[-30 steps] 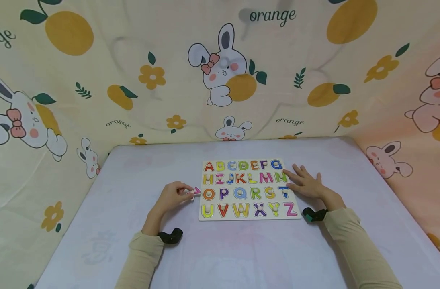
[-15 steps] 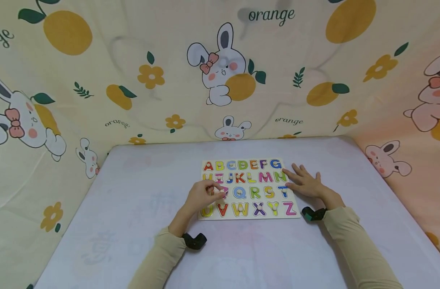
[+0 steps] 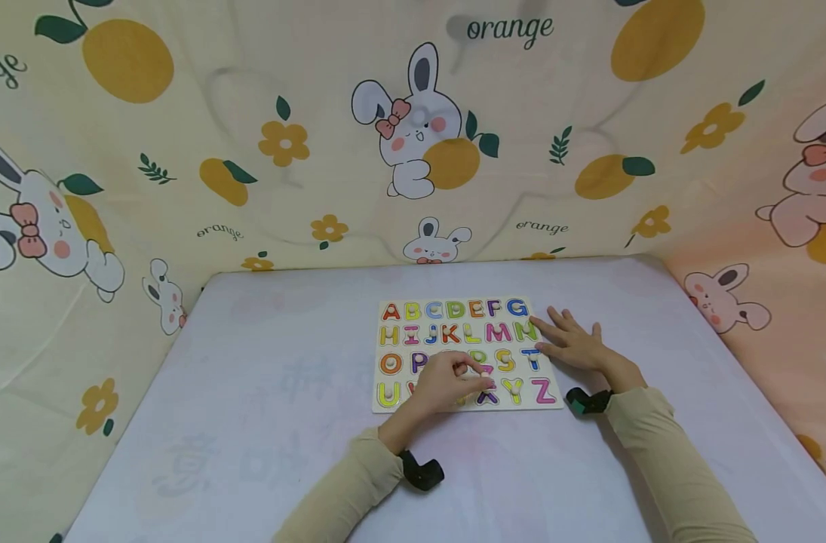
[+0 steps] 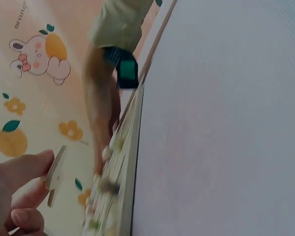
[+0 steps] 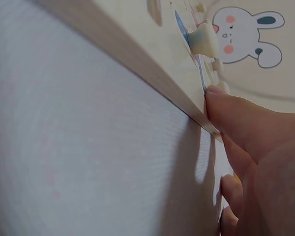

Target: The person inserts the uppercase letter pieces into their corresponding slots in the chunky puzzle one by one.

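Observation:
My left hand (image 3: 449,381) pinches a small pink letter puzzle piece (image 3: 486,370) between thumb and fingers, over the lower right part of the alphabet puzzle board (image 3: 468,409). Edge-on, the thin piece (image 4: 55,169) appears at the fingertips in the left wrist view, apart from the board. The hand and wrist cover part of the two lower letter rows. At the board's right edge, my right hand (image 3: 574,345) lies with fingers spread; its thumb (image 5: 231,110) touches the board's top in the right wrist view. The pink Z place (image 3: 543,391) shows no knob.
Knobbed letters such as the blue G (image 3: 517,308) and yellow Y (image 3: 514,391) sit in the board. It lies on a white-covered table (image 3: 250,392). Behind stands a curtain (image 3: 345,128) printed with rabbits and oranges.
My left hand has carried the pink letter piece rightward from the board's left edge to above its lower right part. My right hand has stayed in place.

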Available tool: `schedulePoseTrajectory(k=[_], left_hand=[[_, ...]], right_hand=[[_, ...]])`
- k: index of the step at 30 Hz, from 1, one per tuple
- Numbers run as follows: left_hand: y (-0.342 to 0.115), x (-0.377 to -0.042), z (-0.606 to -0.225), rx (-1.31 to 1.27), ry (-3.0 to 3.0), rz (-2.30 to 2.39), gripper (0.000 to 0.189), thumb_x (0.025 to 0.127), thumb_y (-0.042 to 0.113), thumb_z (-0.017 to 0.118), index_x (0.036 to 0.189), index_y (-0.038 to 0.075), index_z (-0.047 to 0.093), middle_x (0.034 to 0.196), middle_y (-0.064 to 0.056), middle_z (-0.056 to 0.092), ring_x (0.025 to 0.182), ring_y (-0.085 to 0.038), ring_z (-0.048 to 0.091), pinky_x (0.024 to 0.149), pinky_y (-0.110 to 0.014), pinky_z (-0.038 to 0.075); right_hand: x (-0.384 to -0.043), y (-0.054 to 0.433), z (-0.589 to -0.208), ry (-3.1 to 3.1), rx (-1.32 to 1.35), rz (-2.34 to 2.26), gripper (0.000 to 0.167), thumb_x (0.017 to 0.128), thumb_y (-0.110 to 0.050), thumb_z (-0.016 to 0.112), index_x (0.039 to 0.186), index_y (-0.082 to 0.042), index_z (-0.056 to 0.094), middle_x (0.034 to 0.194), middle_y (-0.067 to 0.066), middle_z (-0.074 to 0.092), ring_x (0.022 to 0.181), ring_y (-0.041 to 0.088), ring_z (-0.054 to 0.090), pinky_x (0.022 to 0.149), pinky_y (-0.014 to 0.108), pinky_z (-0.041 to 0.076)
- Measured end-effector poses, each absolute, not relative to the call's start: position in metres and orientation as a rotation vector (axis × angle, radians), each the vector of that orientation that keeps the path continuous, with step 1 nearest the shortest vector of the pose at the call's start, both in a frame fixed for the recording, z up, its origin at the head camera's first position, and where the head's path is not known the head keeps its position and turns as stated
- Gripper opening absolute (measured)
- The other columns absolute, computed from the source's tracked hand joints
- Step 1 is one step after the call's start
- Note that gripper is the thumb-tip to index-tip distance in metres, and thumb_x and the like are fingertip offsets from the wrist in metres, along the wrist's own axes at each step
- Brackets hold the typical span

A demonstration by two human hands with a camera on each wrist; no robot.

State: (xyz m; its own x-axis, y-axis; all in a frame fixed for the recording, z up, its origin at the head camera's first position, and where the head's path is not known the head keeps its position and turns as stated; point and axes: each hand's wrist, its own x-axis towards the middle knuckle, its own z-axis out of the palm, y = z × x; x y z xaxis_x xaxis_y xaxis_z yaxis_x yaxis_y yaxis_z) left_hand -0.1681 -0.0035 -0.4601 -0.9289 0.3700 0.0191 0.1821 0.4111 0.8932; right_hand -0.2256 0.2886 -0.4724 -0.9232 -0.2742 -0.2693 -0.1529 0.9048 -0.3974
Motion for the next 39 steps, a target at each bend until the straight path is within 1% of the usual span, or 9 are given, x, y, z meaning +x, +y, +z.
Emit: schedulePoseTrajectory(k=[5,11,18,20,23,28,32,34,39], left_hand=[[0.022,-0.163,-0.460,0.543,2.530,1.492,0.020,0.077,0.031,0.080,0.086,0.014,0.073,0.054,0.010,0.028,0.052,-0.001,0.026,0.049,-0.018,0.019],[0.052,-0.158,-0.463,0.558,2.685,1.300,0.018,0.079,0.038,0.076,0.086,0.022,0.073,0.056,0.011,0.036,0.055,0.000,0.031,0.049,-0.018,0.022],[0.077,-0.153,-0.470,0.629,2.923,1.007,0.018,0.078,0.048,0.075,0.083,0.030,0.075,0.075,0.016,0.060,0.068,0.002,0.044,0.060,-0.013,0.029],[0.083,-0.153,-0.471,0.654,2.965,0.955,0.018,0.078,0.050,0.074,0.083,0.032,0.075,0.078,0.016,0.063,0.070,0.003,0.048,0.062,-0.013,0.031],[0.089,-0.153,-0.470,0.646,3.014,0.902,0.018,0.078,0.052,0.074,0.081,0.034,0.075,0.077,0.016,0.064,0.074,0.002,0.054,0.064,-0.014,0.034],[0.099,-0.154,-0.471,0.584,3.031,0.856,0.020,0.076,0.055,0.074,0.078,0.036,0.074,0.076,0.017,0.064,0.078,0.000,0.057,0.071,-0.020,0.037],[0.104,-0.153,-0.474,0.514,3.021,0.860,0.020,0.073,0.056,0.075,0.077,0.036,0.075,0.084,0.018,0.068,0.085,-0.001,0.058,0.077,-0.024,0.037],[0.105,-0.153,-0.474,0.480,3.029,0.845,0.021,0.072,0.057,0.076,0.077,0.037,0.076,0.087,0.018,0.070,0.087,-0.001,0.059,0.077,-0.025,0.037],[0.106,-0.152,-0.473,0.432,3.039,0.810,0.021,0.070,0.056,0.078,0.076,0.036,0.076,0.088,0.017,0.070,0.086,-0.002,0.058,0.074,-0.024,0.034]], right_hand=[[-0.226,0.289,-0.470,2.749,-0.330,-0.544,0.070,0.095,-0.055,0.045,0.152,-0.020,0.025,0.160,0.025,0.004,0.145,0.054,-0.004,0.103,0.078,-0.014],[-0.225,0.290,-0.468,2.740,-0.329,-0.552,0.069,0.096,-0.054,0.044,0.153,-0.021,0.025,0.161,0.024,0.003,0.145,0.054,-0.005,0.103,0.078,-0.015],[-0.223,0.292,-0.470,2.740,-0.313,-0.551,0.069,0.096,-0.055,0.044,0.153,-0.021,0.024,0.161,0.025,0.002,0.145,0.054,-0.006,0.103,0.078,-0.015],[-0.223,0.293,-0.470,2.742,-0.314,-0.553,0.069,0.096,-0.055,0.044,0.153,-0.021,0.024,0.161,0.025,0.002,0.145,0.054,-0.006,0.103,0.078,-0.015],[-0.223,0.294,-0.470,2.742,-0.318,-0.559,0.068,0.096,-0.054,0.044,0.153,-0.020,0.024,0.161,0.025,0.002,0.145,0.054,-0.006,0.103,0.078,-0.016],[-0.223,0.297,-0.469,2.743,-0.324,-0.550,0.068,0.097,-0.052,0.044,0.153,-0.020,0.025,0.160,0.025,0.002,0.145,0.055,-0.005,0.102,0.078,-0.015],[-0.226,0.297,-0.470,2.738,-0.330,-0.545,0.068,0.096,-0.053,0.044,0.153,-0.020,0.025,0.160,0.025,0.002,0.145,0.054,-0.005,0.102,0.078,-0.015],[-0.227,0.296,-0.471,2.734,-0.335,-0.546,0.069,0.096,-0.054,0.044,0.153,-0.021,0.025,0.161,0.025,0.002,0.145,0.054,-0.005,0.102,0.078,-0.015],[-0.231,0.294,-0.474,2.736,-0.337,-0.538,0.070,0.095,-0.057,0.043,0.153,-0.022,0.024,0.161,0.024,0.003,0.146,0.053,-0.006,0.102,0.078,-0.016]])
